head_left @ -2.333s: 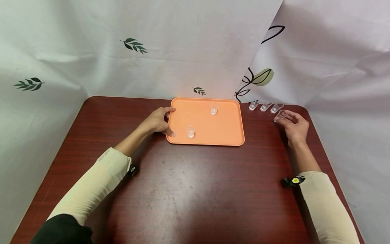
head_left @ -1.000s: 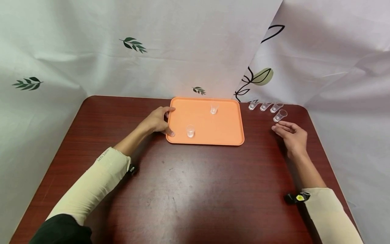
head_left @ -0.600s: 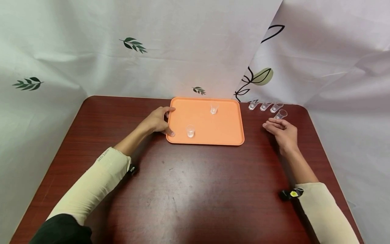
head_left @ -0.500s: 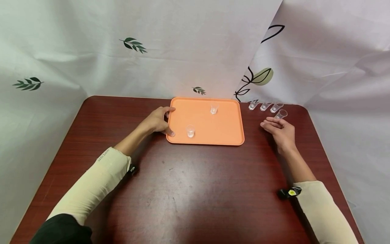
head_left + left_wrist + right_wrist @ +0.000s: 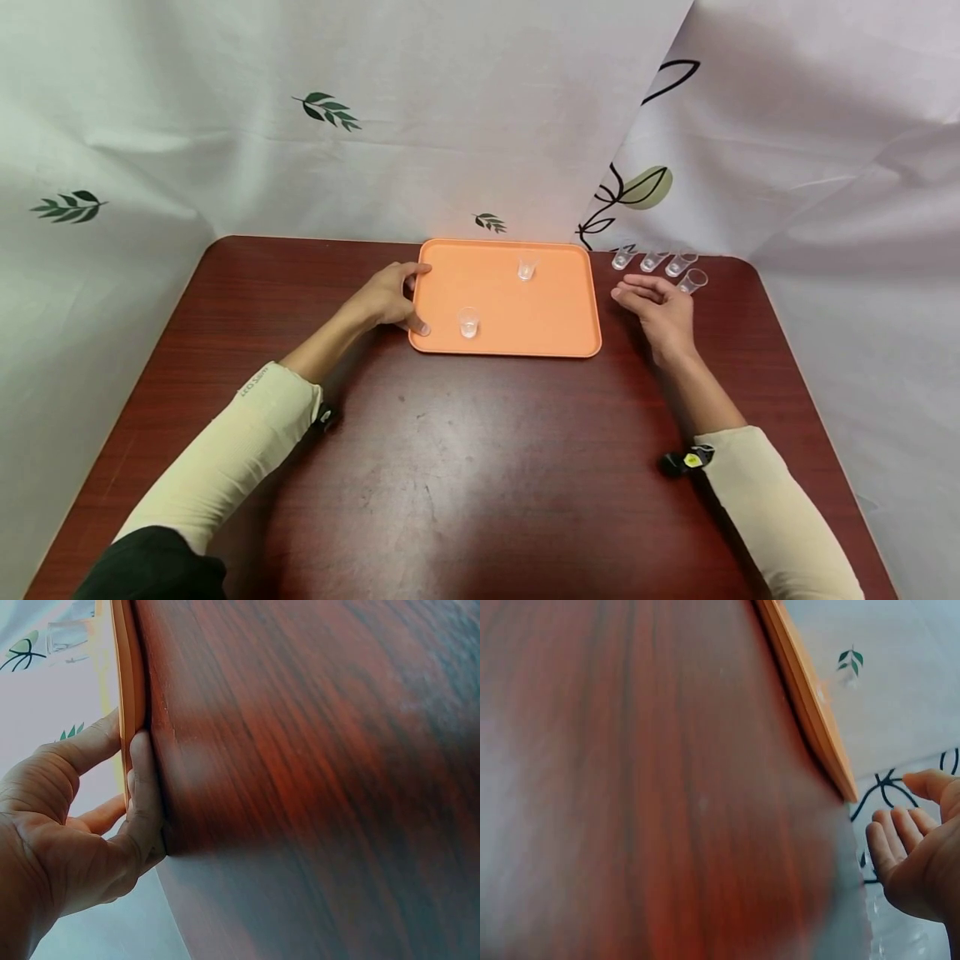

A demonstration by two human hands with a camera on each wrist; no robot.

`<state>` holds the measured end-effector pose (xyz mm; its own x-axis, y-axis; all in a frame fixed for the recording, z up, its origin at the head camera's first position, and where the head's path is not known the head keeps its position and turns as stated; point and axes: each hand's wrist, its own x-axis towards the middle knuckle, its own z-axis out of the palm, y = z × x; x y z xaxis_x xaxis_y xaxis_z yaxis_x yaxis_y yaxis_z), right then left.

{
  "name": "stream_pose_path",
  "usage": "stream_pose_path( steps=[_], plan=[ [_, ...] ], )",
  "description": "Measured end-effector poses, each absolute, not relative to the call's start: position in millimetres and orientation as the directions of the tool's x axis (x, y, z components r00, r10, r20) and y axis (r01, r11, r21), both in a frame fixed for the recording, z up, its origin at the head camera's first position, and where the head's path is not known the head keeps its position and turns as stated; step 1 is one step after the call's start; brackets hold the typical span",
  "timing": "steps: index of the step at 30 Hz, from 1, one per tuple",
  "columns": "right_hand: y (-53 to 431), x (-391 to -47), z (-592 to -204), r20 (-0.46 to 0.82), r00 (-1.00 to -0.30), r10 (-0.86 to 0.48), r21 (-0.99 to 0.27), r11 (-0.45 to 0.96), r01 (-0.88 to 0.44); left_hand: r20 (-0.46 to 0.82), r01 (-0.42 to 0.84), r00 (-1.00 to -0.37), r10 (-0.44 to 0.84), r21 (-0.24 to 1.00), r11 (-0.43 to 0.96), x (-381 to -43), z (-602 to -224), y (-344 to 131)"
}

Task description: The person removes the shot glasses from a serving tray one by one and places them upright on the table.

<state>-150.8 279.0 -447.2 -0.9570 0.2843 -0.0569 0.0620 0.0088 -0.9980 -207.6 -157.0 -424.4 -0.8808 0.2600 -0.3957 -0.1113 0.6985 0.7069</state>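
My left hand [image 5: 386,297] grips the left edge of an orange tray [image 5: 517,342]. In the left wrist view, the tray's rim [image 5: 129,667] lies between the digits of the left hand [image 5: 82,817]. On the tray stand two small clear cups, one near the front [image 5: 468,323] and one near the back [image 5: 527,268]. My right hand [image 5: 663,315] hovers just right of the tray with nothing in it. Its fingers are loosely bent in the right wrist view, where the hand [image 5: 922,855] is beside the tray's corner. Behind it is a clear cup [image 5: 693,282], partly hidden.
More clear cups stand in a row at the table's back right, at the left [image 5: 623,258], middle [image 5: 653,262] and right [image 5: 681,264] of it. The dark red wooden table [image 5: 480,467] meets a white leaf-printed curtain [image 5: 412,158] behind the tray.
My right hand let go of the nearest clear cup on the right, drew back, then moved left toward the tray. My left hand and the tray have stayed put.
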Motion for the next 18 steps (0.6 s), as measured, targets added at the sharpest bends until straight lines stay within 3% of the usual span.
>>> stream_pose_path(
  steps=[11,18],
  plan=[
    [251,-162,-444,-0.023,-0.974,0.226,-0.999,-0.028,0.017,-0.397,-0.113,-0.882,0.255,0.703,0.702,-209,-427,-156],
    [238,-170,-445,-0.038,-0.985,0.168,-0.999,0.029,0.043,-0.392,-0.111,-0.887,0.245,0.694,0.711,-209,-428,-156]
  ],
)
